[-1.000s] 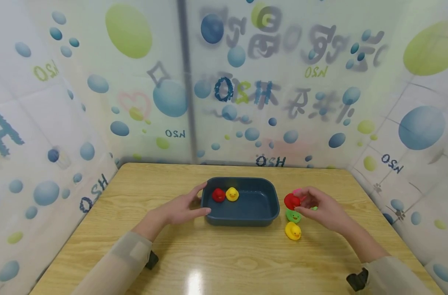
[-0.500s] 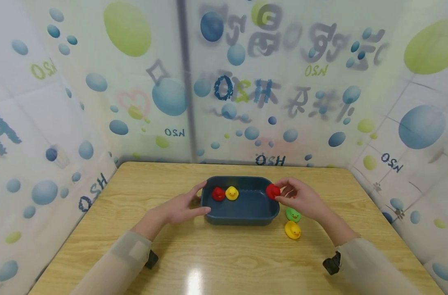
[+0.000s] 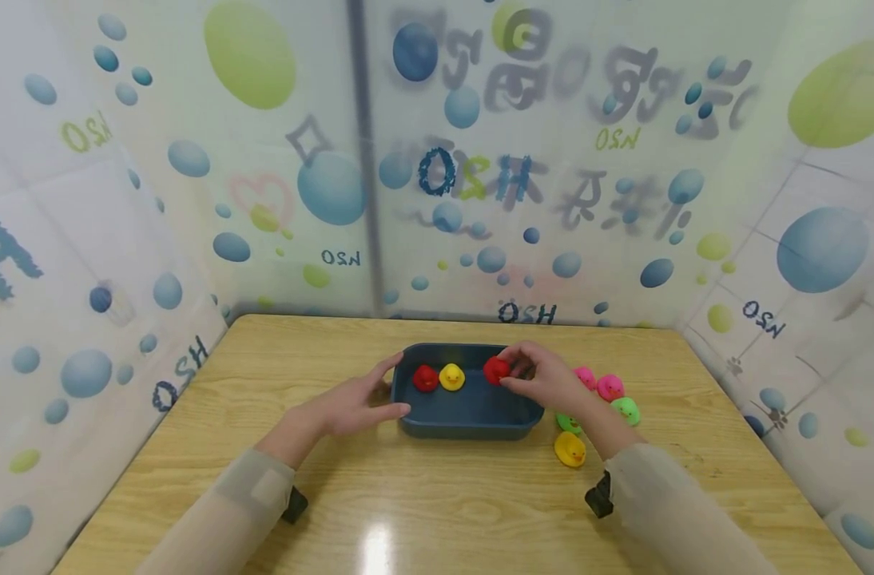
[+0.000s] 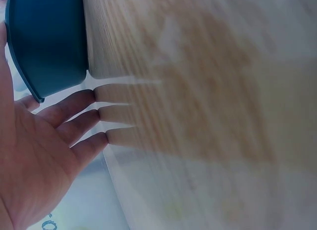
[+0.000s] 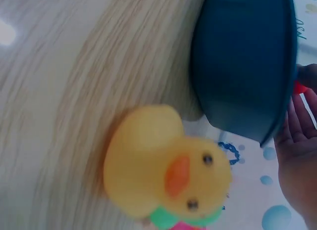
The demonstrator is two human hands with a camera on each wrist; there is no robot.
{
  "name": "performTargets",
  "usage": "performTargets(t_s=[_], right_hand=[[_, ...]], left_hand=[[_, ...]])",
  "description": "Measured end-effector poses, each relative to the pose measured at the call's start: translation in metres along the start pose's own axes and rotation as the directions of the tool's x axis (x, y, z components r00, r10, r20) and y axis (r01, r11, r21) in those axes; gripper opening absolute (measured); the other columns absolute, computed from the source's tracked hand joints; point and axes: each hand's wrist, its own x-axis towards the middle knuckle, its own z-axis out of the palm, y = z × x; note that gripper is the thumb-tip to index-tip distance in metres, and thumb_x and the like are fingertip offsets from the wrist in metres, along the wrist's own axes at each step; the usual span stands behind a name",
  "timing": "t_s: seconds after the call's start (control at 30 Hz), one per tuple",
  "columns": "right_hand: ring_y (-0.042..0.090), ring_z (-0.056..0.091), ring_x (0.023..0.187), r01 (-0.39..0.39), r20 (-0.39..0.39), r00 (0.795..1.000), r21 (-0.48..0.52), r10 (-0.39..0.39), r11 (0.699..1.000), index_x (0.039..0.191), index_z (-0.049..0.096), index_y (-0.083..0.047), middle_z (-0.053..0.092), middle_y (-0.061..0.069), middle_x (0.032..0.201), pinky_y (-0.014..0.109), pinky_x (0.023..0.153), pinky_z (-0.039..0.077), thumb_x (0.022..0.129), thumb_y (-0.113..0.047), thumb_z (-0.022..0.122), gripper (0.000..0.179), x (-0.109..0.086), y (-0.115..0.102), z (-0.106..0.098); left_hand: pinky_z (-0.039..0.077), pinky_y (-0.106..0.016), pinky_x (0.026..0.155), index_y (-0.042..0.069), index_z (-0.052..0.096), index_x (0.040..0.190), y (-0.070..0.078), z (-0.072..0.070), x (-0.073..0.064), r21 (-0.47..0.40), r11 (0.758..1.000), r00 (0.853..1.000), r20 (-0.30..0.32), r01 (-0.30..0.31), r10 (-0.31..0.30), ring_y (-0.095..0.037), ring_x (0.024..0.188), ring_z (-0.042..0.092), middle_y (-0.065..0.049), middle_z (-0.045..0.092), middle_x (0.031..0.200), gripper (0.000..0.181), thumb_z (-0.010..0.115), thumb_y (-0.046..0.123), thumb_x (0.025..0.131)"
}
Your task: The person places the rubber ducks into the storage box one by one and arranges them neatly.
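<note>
A dark blue rectangular bin (image 3: 473,431) stands on the table, with a red rubber duck (image 3: 426,378) and a yellow rubber duck (image 3: 451,377) in its left part. My right hand (image 3: 545,382) pinches another red rubber duck (image 3: 494,370) between thumb and fingers over the bin's right part. At the bin's left end, my left hand (image 3: 354,407) rests with thumb and fingers spread at the rim. The left wrist view shows this hand's fingers (image 4: 74,109) extended beside the bin wall (image 4: 49,37). In the right wrist view, the bin mostly hides the held duck (image 5: 300,87).
Right of the bin lie a yellow duck (image 3: 570,450), a green duck (image 3: 566,422) partly behind my forearm, another green duck (image 3: 626,411) and two pink ducks (image 3: 610,388). Printed curtain-like walls (image 3: 480,279) enclose the wooden table (image 3: 437,503) at the back and sides.
My right hand has carried the red duck leftward from the group on the right to over the bin. The left hand has stayed at the bin's left end.
</note>
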Motion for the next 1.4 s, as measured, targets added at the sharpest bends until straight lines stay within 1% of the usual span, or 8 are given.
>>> performTargets(t_s=[0.23,0.5,0.63,0.73,0.83,1.0,1.2,1.4], right_hand=[[0.019,0.069,0.102,-0.017,0.026,0.999,-0.044,0.019,0.999,0.129,0.07,-0.009,0.074,0.009,0.123,0.034,0.091,0.063,0.1,-0.012,0.082,0.032,0.014,0.001,0.014],[0.019,0.069,0.102,-0.046,0.052,0.997,-0.089,0.05,0.995,0.129,0.071,-0.01,0.074,0.009,0.126,0.041,0.097,0.064,0.1,-0.013,0.082,0.031,0.028,-0.001,0.019],[0.019,0.069,0.102,-0.065,0.066,0.995,-0.109,0.073,0.992,0.128,0.07,-0.009,0.074,0.009,0.125,0.042,0.097,0.064,0.1,-0.012,0.081,0.03,0.032,0.0,0.021],[0.019,0.069,0.1,-0.075,0.075,0.993,-0.156,0.087,0.985,0.127,0.071,-0.01,0.074,0.008,0.123,0.041,0.096,0.064,0.1,-0.012,0.081,0.029,0.034,0.001,0.024],[0.018,0.069,0.099,-0.087,0.081,0.991,-0.215,0.107,0.973,0.127,0.071,-0.011,0.075,0.006,0.12,0.041,0.094,0.063,0.1,-0.013,0.082,0.029,0.034,0.0,0.028],[0.016,0.068,0.093,-0.102,0.077,0.988,-0.297,0.13,0.949,0.127,0.071,-0.014,0.077,0.004,0.113,0.039,0.087,0.063,0.099,-0.018,0.083,0.03,0.034,-0.003,0.032],[0.014,0.066,0.09,-0.096,0.062,0.99,-0.361,0.126,0.928,0.128,0.07,-0.016,0.077,0.002,0.112,0.037,0.085,0.061,0.1,-0.023,0.083,0.032,0.034,-0.004,0.036],[0.016,0.065,0.089,-0.097,0.049,0.991,-0.383,0.125,0.919,0.129,0.069,-0.016,0.078,0.003,0.111,0.039,0.084,0.06,0.101,-0.024,0.083,0.032,0.032,-0.005,0.037]], left_hand=[[0.031,-0.07,0.13,0.042,0.01,0.177,0.001,-0.001,0.0,0.006,1.0,1.0,0.002,0.0,0.0,-0.047,0.159,0.045,-0.019,0.052,0.168,0.101,0.061,0.079,0.099],[0.032,-0.07,0.129,0.041,0.01,0.177,0.001,0.0,-0.001,-0.001,1.0,1.0,0.004,-0.002,0.002,-0.047,0.157,0.046,-0.02,0.053,0.167,0.1,0.061,0.078,0.099],[0.033,-0.07,0.129,0.041,0.01,0.177,0.0,0.0,-0.001,0.0,1.0,1.0,0.003,-0.009,0.009,-0.048,0.157,0.046,-0.02,0.053,0.167,0.1,0.061,0.078,0.099],[0.032,-0.07,0.129,0.041,0.01,0.177,0.0,0.0,-0.001,0.002,1.0,1.0,-0.001,-0.013,0.013,-0.048,0.157,0.046,-0.02,0.054,0.166,0.1,0.062,0.077,0.099],[0.033,-0.07,0.129,0.04,0.01,0.177,0.001,0.0,-0.001,0.003,1.0,1.0,-0.005,-0.014,0.014,-0.048,0.156,0.047,-0.02,0.055,0.165,0.1,0.062,0.077,0.099],[0.033,-0.07,0.129,0.039,0.011,0.177,0.002,0.0,-0.002,-0.001,1.0,1.0,-0.008,-0.015,0.015,-0.049,0.155,0.048,-0.021,0.055,0.165,0.1,0.063,0.076,0.1],[0.033,-0.07,0.129,0.04,0.01,0.177,0.001,0.0,-0.001,0.007,1.0,1.0,-0.006,-0.017,0.017,-0.049,0.155,0.048,-0.021,0.055,0.165,0.1,0.061,0.077,0.1],[0.035,-0.07,0.128,0.039,0.009,0.177,0.0,0.0,0.0,0.02,1.0,1.0,0.002,-0.019,0.019,-0.049,0.154,0.049,-0.021,0.054,0.165,0.101,0.061,0.078,0.1]])
